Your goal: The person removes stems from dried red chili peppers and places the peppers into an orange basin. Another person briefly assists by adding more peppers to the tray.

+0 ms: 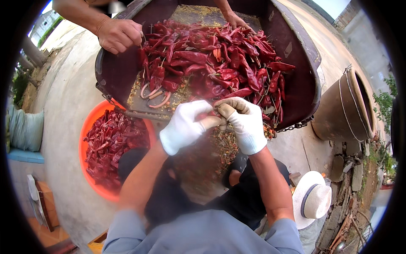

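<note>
My left hand (185, 128) and my right hand (245, 123), both in white work gloves with soiled fingertips, meet at the near edge of the dark red cart bed (119, 72). Their fingers are pinched together. Within the left grip shows a bit of red, seemingly a dried chili pepper (204, 115), mostly hidden by the gloves. Whatever the right fingertips pinch is too small to make out. Just beyond lies a heap of dried red chilies (220, 63). Pinkish looped handles (160, 100), like those of scissors, stick out at its near left.
Another person's hands (119, 36) reach in from the far side, one at the heap. An orange tub (84, 158) of chilies stands at left. Stems and scraps (222, 146) lie below my hands. A brown barrel (342, 106) and a white hat (316, 201) are at right.
</note>
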Tool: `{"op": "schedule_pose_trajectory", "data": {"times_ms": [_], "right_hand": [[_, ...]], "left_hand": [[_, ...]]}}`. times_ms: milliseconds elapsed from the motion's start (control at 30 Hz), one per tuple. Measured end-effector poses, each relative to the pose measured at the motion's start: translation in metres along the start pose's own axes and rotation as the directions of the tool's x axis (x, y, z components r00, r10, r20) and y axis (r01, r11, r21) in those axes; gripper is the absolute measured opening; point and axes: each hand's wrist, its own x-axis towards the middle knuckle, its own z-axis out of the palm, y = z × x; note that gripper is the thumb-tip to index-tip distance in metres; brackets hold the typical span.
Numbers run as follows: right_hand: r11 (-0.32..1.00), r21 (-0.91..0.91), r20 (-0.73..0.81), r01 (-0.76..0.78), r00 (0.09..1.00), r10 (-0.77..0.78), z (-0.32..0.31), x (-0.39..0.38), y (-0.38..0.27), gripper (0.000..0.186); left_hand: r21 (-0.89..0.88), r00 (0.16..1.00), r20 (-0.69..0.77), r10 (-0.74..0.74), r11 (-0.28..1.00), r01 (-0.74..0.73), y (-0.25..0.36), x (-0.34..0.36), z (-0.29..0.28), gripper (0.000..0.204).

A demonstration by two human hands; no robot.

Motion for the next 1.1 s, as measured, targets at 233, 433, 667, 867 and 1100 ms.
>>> {"op": "schedule_pose_trajectory", "data": {"times_ms": [233, 433, 667, 867, 1100], "right_hand": [[0.914, -0.376, -0.344, 0.151, 0.893, -0.289, -0.069, 0.040, -0.007, 0.025], [-0.038, -0.981, -0.147, -0.188, 0.866, -0.478, -0.071, 0.060, 0.008, 0.046], [0.152, -0.976, -0.214, -0.158, 0.837, -0.504, -0.082, 0.072, 0.009, 0.021], [-0.058, -0.980, -0.145, -0.189, 0.888, -0.437, -0.068, 0.057, 0.006, 0.043], [0.185, -0.965, -0.253, -0.188, 0.855, -0.452, -0.080, 0.062, 0.006, 0.031]], "left_hand": [[-0.605, 0.976, -0.071, -0.205, 0.787, 0.121, 0.007, -0.006, -0.009, 0.024], [-0.566, 0.979, -0.088, -0.183, 0.818, 0.102, -0.003, 0.000, -0.006, 0.020], [-0.535, 0.965, -0.162, -0.205, 0.840, 0.089, -0.004, -0.002, -0.012, 0.017], [-0.467, 0.958, -0.170, -0.232, 0.875, 0.129, 0.002, 0.002, -0.012, 0.020], [-0.070, 0.966, -0.256, 0.032, 0.996, -0.051, -0.005, 0.003, -0.002, 0.026]]}}
